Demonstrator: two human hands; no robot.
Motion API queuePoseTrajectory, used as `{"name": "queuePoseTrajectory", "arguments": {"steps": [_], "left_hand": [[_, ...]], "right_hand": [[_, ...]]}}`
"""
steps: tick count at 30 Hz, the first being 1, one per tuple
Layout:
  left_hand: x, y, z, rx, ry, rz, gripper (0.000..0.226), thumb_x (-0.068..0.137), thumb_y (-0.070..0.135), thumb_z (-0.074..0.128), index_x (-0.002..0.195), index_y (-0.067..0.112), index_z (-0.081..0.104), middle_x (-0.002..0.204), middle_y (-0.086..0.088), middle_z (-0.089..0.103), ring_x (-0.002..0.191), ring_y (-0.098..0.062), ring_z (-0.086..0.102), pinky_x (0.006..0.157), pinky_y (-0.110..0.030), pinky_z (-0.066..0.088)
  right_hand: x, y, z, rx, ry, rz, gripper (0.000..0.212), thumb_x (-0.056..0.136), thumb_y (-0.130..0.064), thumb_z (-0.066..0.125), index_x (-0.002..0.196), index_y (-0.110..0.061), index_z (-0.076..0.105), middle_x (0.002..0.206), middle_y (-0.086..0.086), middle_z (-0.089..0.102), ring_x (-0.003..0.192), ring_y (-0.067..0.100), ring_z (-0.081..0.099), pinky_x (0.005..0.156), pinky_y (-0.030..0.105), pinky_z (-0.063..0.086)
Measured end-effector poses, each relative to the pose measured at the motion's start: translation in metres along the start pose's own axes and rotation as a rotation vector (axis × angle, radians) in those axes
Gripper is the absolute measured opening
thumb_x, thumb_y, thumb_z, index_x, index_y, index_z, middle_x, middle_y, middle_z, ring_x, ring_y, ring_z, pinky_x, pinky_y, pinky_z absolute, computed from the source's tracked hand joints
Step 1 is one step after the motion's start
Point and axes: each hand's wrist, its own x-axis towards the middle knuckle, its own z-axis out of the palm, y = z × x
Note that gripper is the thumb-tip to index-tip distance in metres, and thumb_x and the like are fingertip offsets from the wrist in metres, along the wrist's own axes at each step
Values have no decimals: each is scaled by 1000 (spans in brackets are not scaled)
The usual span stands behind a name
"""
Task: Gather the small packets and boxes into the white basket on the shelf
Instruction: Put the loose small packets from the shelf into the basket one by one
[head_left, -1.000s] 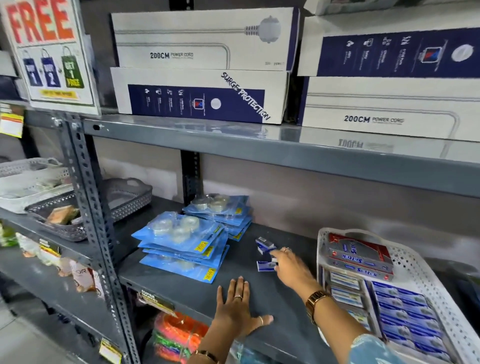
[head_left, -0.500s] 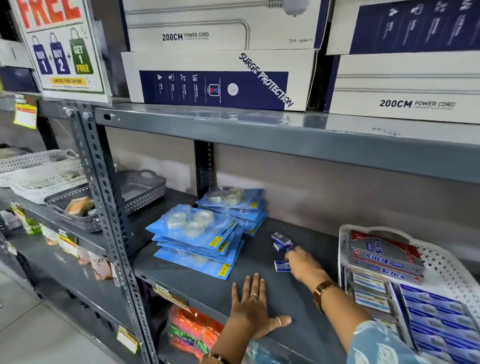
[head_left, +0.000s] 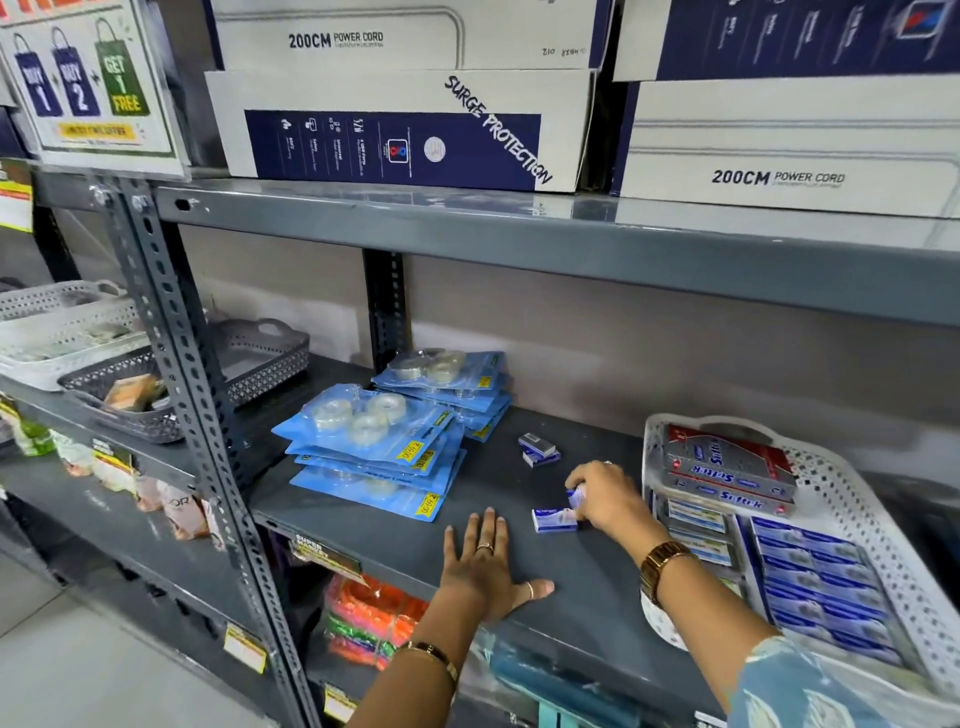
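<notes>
Right hand (head_left: 605, 496) curled over a small blue-white box (head_left: 576, 494), pinching it on grey shelf (head_left: 582, 582). Second small box (head_left: 554, 519) lying flat, touching fingertips at 8 o'clock. Two more small boxes (head_left: 539, 450) stacked near, at 11 o'clock. White basket (head_left: 852, 499) just beside at 3 o'clock, w/ boxes inside. Left hand (head_left: 485, 564) spread flat, palm down on shelf, holding nothing.

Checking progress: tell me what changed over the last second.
The right hand drew back from the far boxes and closed on a small box beside the near box. The left hand stayed flat on the shelf; the basket is unchanged.
</notes>
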Motion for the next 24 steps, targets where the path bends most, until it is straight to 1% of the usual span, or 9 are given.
{"name": "queuePoseTrajectory", "arguments": {"steps": [2,4,7,10,15,17,20,22,24], "left_hand": [[0,0,0,3,1,-2,107,77,82,27,148,14,-14,158,-3,-19,146,-22,-18,115,-50,-13],[0,-1,1,7,11,-6,107,77,82,27,148,13,-13,158,-3,-18,146,-21,-17,115,-49,-13],[-2,0,1,3,42,-20,106,78,80,28,149,12,-11,159,-3,-15,146,-21,-14,116,-48,-11],[-7,4,5,-9,53,-44,101,81,77,25,148,10,-10,159,-4,-14,147,-22,-13,117,-47,-9],[-24,25,15,-47,92,-89,76,96,57,16,149,7,-7,159,-8,-13,147,-23,-12,117,-50,-7],[-32,37,21,-56,101,-91,70,98,49,15,148,5,-6,159,-10,-12,147,-25,-11,118,-50,-6],[-42,55,29,-59,101,-93,69,98,47,15,148,5,-7,159,-11,-13,146,-26,-12,117,-51,-6],[-46,65,32,-66,87,-98,70,98,48,15,148,5,-8,159,-11,-15,146,-26,-13,117,-52,-8],[-49,74,33,-71,69,-97,70,98,49,15,148,6,-9,158,-9,-16,146,-26,-15,116,-53,-9]], "right_hand": [[-4,4,-4,204,105,51,25,76,-3,71,99,-15,72,110,10,70,100,26,66,83,26,51],[-11,8,-8,458,182,102,19,77,2,69,83,-16,70,94,13,71,87,30,69,83,37,57],[-25,18,-15,765,193,162,32,78,9,63,69,-21,58,81,15,65,69,29,67,79,48,59],[-43,29,-25,988,192,216,32,78,17,60,77,-14,52,73,12,57,57,17,58,64,35,58],[-75,52,-43,1108,211,324,35,81,20,56,101,-6,46,78,14,56,48,18,56,42,22,52],[-88,66,-48,1115,221,359,35,82,19,56,111,0,50,78,16,57,50,21,57,52,27,55],[-104,93,-52,1112,266,414,39,82,18,58,119,9,51,79,16,59,68,29,59,76,41,54],[-113,109,-55,1098,309,432,39,82,17,58,120,10,52,87,20,64,71,29,60,71,37,56],[-118,126,-60,1076,350,470,38,83,16,58,120,10,52,107,29,63,61,23,58,61,30,55]]}}
